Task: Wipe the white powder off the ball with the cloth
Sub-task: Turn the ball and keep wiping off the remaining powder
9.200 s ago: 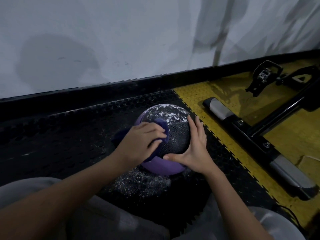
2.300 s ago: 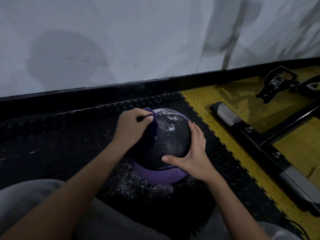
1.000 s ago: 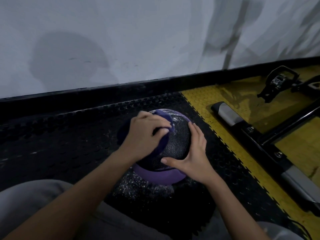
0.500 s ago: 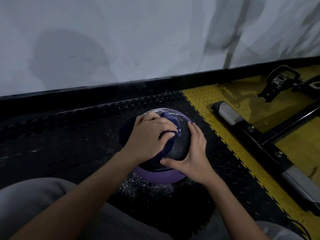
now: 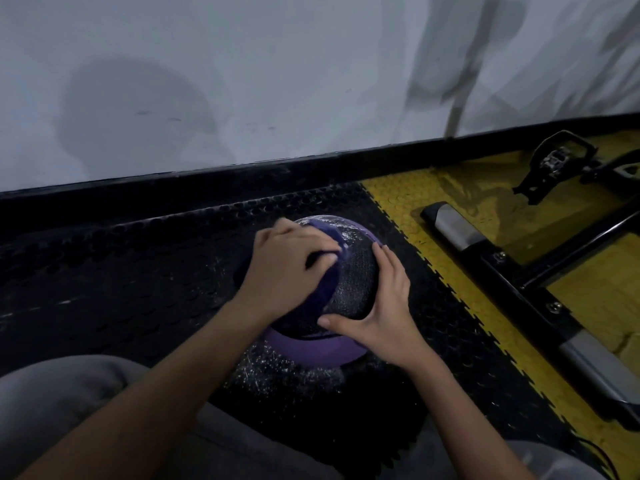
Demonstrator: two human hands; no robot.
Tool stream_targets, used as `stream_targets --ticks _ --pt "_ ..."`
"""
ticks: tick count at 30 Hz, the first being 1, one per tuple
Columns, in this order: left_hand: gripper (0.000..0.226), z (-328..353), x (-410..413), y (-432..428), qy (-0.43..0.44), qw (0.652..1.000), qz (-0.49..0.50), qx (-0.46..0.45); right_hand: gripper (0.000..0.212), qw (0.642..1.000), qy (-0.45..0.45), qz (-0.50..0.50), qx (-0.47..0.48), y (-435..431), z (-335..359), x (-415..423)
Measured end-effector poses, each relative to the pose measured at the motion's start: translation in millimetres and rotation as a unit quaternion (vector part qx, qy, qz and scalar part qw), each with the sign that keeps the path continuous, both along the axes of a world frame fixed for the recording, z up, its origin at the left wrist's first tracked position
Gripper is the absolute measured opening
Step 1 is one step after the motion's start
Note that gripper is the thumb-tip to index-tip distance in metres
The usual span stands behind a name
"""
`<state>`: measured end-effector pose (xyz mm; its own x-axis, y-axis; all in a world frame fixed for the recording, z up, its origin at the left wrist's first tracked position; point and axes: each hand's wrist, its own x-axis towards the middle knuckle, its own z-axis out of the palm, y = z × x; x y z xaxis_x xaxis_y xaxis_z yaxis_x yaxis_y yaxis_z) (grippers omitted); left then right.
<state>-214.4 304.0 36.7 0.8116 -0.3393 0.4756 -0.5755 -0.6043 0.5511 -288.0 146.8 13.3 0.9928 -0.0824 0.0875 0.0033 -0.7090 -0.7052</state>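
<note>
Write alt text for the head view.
A person's left hand presses a purple cloth on a dark ball on a black mat; the right hand steadies it. White powder shows on the ball's top and the mat.

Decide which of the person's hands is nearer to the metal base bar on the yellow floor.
Right. The right hand rests on the side of the ball facing the base bar; the left hand, gripping the cloth, is on its far side.
</note>
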Motion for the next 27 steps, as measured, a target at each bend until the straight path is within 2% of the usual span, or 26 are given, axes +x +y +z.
stream_targets --ticks 2,4,7,10,13,15,16,22,24,27 --pt "0.028 3 16 8 0.069 0.994 0.059 -0.052 0.128 1.0 -0.004 -0.005 0.005 1 0 2" --pt "0.019 1 22 13 0.118 0.985 0.084 -0.094 0.128 1.0 -0.005 -0.011 0.004 2 -1 3" --pt "0.021 -5 7 7 0.073 0.994 0.033 -0.077 0.13 1.0 -0.001 -0.011 0.001 1 -1 2" --pt "0.02 -4 -11 -3 -0.006 1.0 -0.028 -0.009 0.129 1.0 0.002 -0.006 0.002 -1 -1 -1" --pt "0.025 1 6 6 0.037 0.998 0.029 -0.038 0.127 1.0 0.003 -0.005 0.007 -2 -1 0" --pt "0.015 0 19 15 0.098 0.987 0.076 -0.103 0.128 1.0 -0.002 -0.006 0.009 1 0 2" --pt "0.012 -1 18 15 0.103 0.984 0.08 -0.119 0.128 1.0 -0.004 -0.008 0.006 2 -1 2" --pt "0.027 -8 -11 -2 -0.013 0.999 -0.033 -0.032 0.128 1.0 -0.003 -0.004 -0.001 -3 -4 -1" --pt "0.024 -5 0 3 0.018 0.998 0.01 -0.053 0.127 1.0 -0.006 -0.003 0.008 -4 -4 0" --pt "0.015 -6 16 17 0.132 0.97 0.115 -0.171 0.127 1.0 -0.007 -0.008 0.017 -3 -2 4"
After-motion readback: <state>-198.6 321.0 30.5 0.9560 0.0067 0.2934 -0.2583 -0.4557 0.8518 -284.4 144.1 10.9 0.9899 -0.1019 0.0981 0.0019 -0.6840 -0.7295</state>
